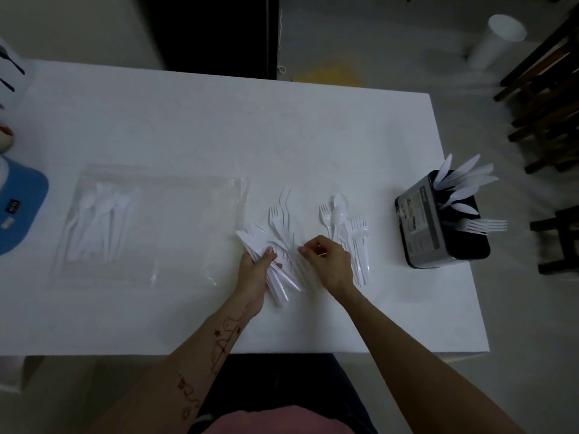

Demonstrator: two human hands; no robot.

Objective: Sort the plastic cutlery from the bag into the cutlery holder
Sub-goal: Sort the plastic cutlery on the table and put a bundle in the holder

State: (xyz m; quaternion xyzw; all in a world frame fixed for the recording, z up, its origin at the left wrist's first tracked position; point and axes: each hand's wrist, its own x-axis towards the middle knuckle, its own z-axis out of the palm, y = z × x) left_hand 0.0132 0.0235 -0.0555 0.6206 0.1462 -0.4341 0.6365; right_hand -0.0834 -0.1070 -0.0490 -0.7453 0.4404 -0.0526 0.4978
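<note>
A clear plastic bag [163,195] lies flat on the left half of the white table [219,126], with several white cutlery pieces [97,227] still inside. My left hand [257,270] grips a bundle of white knives [275,277] near the table's middle. Beside it, my right hand [326,258] hovers with curled fingers over a loose pile of forks [282,227]; whether it pinches a piece is unclear. A second heap of forks and a spoon [347,233] lies to the right. The black and grey cutlery holder [438,227] stands at the right edge, holding knives and forks.
A blue object [18,208] sits at the table's left edge. Dark wooden chairs [545,104] stand on the floor to the right, and a white cup [498,39] lies on the floor beyond the table.
</note>
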